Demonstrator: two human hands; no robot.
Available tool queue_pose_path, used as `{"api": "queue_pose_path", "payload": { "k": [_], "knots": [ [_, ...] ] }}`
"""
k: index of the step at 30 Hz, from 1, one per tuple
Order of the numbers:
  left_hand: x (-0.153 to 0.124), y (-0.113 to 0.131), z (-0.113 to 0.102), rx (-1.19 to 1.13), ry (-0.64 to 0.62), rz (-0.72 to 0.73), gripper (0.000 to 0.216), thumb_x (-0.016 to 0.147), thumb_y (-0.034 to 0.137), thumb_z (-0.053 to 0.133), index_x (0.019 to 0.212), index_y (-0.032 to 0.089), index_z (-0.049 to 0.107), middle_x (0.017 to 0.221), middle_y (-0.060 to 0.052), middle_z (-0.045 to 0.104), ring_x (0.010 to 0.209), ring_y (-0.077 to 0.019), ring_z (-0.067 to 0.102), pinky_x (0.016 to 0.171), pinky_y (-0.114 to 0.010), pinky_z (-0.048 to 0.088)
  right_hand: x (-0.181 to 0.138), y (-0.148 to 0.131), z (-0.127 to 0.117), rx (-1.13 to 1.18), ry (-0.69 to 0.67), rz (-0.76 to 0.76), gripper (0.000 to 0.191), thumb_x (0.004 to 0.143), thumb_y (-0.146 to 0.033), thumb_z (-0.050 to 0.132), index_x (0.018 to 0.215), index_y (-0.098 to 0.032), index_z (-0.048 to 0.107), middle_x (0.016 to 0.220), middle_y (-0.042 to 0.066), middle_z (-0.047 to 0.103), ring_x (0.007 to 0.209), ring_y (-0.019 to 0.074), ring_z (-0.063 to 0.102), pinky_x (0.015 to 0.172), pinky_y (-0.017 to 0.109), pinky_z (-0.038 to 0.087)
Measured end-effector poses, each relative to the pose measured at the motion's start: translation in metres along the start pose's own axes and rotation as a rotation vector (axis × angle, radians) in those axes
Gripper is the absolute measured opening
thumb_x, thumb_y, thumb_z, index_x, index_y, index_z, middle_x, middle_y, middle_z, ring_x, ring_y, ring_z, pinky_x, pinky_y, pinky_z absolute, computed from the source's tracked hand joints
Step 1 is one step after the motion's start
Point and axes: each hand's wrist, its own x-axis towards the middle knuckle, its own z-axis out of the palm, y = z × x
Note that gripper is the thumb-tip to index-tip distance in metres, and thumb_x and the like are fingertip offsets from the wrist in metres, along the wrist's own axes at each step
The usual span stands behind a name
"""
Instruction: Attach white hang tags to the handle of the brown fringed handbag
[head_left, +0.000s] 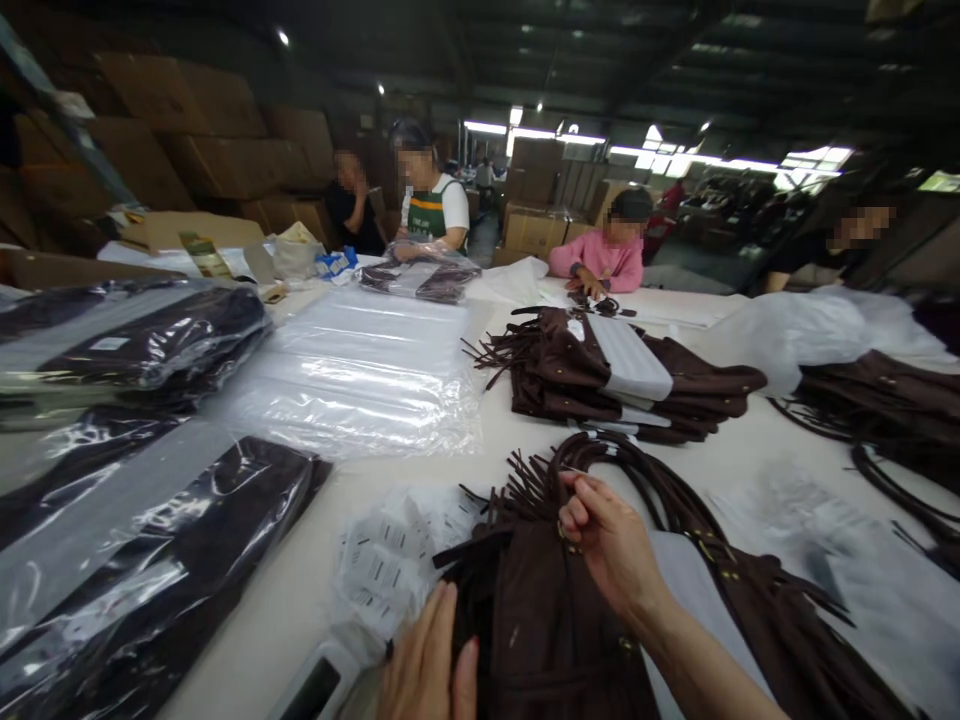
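left hand (427, 660) lies flat on the brown fringed bag (540, 620); right hand (611, 545) pinches its strap ring.

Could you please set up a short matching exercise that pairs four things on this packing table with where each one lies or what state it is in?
Things:
1. left hand
2. right hand
3. clear bags
4. barcode tags

Places or states:
A. stacked flat and unfilled, mid-table
B. loose pile just left of the nearest bag
C. resting flat on the brown fringed bag
D. pinching something small near the bag's straps

Pairs: 1-C, 2-D, 3-A, 4-B
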Motion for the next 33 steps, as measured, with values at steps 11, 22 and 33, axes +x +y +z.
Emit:
{"api": "queue_pose_path", "payload": {
  "k": [11, 22, 33],
  "knots": [
    [-0.034, 0.059, 0.053, -0.308, -0.782, -0.354, 0.028, 0.071, 0.044, 0.051, 0.062, 0.018, 0.059, 0.032, 0.007, 0.032, 0.031, -0.0082, 0.026, 0.040, -0.022, 0.019, -0.088, -0.030, -0.085, -0.239, 0.204, -0.113, 0.028, 0.072, -0.042, 0.058, 0.089, -0.019, 0.062, 0.057, -0.001, 0.055, 0.056, 0.0124, 0.050, 0.049, 0.022, 0.039],
    [-0.002, 0.073, 0.071, 0.026, -0.894, 0.057, 0.024, 0.075, 0.035, 0.050, 0.055, 0.023, 0.058, 0.049, 0.002, 0.048, 0.049, -0.0120, 0.040, 0.050, -0.022, 0.022, -0.102, -0.027, -0.102, -1.211, -0.269, -0.421, 0.020, 0.077, -0.024, 0.054, 0.092, -0.031, 0.066, 0.087, 0.005, 0.066, 0.084, 0.0216, 0.056, 0.079, 0.034, 0.038],
    [0.066, 0.057, 0.107, 0.188, -0.764, 0.122, 0.021, 0.077, 0.029, 0.043, 0.069, 0.019, 0.061, 0.072, -0.002, 0.059, 0.074, -0.0170, 0.052, 0.072, -0.027, 0.036, -0.031, -0.028, -0.116, -1.358, -0.141, -0.384, 0.014, 0.077, -0.019, 0.046, 0.070, -0.020, 0.058, 0.065, 0.001, 0.059, 0.063, 0.0162, 0.054, 0.059, 0.027, 0.036]
  ]
}}
